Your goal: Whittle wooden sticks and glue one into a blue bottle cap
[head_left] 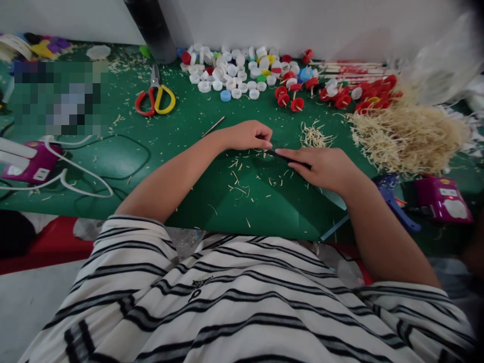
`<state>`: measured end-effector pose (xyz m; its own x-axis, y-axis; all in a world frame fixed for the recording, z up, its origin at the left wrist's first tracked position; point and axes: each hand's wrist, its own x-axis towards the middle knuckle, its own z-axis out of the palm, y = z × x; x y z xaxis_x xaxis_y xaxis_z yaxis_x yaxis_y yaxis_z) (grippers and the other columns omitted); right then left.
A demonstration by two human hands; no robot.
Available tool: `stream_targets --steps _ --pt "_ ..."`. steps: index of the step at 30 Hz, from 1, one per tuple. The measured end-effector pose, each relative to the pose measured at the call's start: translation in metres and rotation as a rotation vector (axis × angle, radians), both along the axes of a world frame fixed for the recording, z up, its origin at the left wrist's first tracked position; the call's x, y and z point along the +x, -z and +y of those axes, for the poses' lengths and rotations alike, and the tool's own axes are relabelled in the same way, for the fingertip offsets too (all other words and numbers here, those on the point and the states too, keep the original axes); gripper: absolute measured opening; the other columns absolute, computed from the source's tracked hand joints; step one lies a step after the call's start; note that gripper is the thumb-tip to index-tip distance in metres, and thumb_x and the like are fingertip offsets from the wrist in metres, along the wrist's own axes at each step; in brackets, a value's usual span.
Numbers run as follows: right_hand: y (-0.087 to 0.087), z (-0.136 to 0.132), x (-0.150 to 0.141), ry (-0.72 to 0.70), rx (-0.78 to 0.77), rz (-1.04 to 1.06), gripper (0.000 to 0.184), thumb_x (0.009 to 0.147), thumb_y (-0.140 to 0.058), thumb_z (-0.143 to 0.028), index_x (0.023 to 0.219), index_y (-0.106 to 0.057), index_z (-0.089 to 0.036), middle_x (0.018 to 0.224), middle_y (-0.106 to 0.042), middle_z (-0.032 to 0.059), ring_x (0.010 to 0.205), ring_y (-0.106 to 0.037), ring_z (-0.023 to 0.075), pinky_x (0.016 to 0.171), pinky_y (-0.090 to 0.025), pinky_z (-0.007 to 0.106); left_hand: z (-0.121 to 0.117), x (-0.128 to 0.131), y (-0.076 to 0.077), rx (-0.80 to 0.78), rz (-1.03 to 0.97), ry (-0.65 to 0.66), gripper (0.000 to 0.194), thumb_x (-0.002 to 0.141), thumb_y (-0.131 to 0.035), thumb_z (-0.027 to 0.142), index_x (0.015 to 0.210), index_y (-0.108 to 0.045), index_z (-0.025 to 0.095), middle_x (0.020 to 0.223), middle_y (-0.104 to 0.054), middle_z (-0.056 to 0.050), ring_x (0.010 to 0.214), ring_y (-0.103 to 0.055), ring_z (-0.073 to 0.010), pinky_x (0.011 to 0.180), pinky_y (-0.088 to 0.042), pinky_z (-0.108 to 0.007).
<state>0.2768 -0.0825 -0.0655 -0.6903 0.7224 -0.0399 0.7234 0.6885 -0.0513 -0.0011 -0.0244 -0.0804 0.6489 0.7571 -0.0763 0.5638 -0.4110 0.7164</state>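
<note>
My right hand (328,169) closes round one slim black tool (293,160); my left hand (251,135) curls, its contents unclear. One pair of scissors (155,80) lies far left.

This is a craft workshop, or perhaps a classroom, since little of the room shows. A slim black hand tool (283,155) is in use over a green worktable (272,217) littered with pale shavings (315,136), with a tangled heap of thin strips (412,136) at the right; farther back are loose bottle caps (229,70), red caps on sticks (297,104) and scissors (155,91).
</note>
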Motion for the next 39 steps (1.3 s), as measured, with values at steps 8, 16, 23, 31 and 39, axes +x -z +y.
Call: stream_targets --steps 8,16,23,31,39 --pt "-0.002 -0.01 -0.014 0.007 -0.025 -0.067 0.058 0.113 -0.036 -0.043 0.168 -0.056 -0.039 0.117 -0.085 0.0056 0.09 -0.071 0.0228 0.061 -0.033 0.032 0.0 0.0 0.002 0.022 -0.035 0.021 0.025 0.092 -0.068 0.021 0.07 -0.057 0.019 0.064 -0.046 0.004 0.064 -0.039 -0.0102 0.071 -0.028 -0.032" --pt "-0.004 -0.009 -0.009 0.024 -0.083 -0.065 0.059 0.113 -0.037 -0.046 0.169 -0.054 -0.039 0.124 -0.086 0.0059 0.095 -0.075 0.0242 0.065 -0.041 0.031 -0.001 0.0 0.002 0.018 -0.015 0.012 0.028 0.094 -0.068 0.022 0.069 -0.055 0.02 0.064 -0.046 0.004 0.063 -0.038 -0.0115 0.07 -0.028 -0.032" --pt "-0.005 -0.01 -0.007 0.028 -0.089 -0.07 0.06 0.113 -0.037 -0.046 0.17 -0.053 -0.039 0.124 -0.086 0.0058 0.097 -0.075 0.0241 0.066 -0.043 0.031 -0.001 0.001 0.002 0.003 -0.022 0.003 0.027 0.094 -0.068 0.021 0.07 -0.056 0.019 0.064 -0.044 0.005 0.063 -0.037 -0.0106 0.07 -0.028 -0.032" --pt "-0.005 -0.011 -0.013 0.018 -0.067 -0.072 0.06 0.113 -0.037 -0.042 0.17 -0.053 -0.038 0.122 -0.086 0.0067 0.093 -0.074 0.0248 0.064 -0.043 0.032 -0.001 0.001 0.002 0.006 -0.04 -0.001 0.027 0.093 -0.068 0.021 0.068 -0.058 0.019 0.062 -0.045 0.005 0.062 -0.038 -0.0111 0.07 -0.029 -0.032" --pt "-0.011 -0.013 -0.027 0.018 -0.051 -0.125 0.06 0.114 -0.035 -0.038 0.171 -0.052 -0.034 0.124 -0.085 0.0086 0.097 -0.075 0.0255 0.066 -0.041 0.032 0.003 -0.002 0.005 0.006 -0.033 0.001 0.024 0.091 -0.07 0.023 0.069 -0.061 0.019 0.062 -0.045 0.006 0.062 -0.038 -0.0101 0.069 -0.029 -0.031"
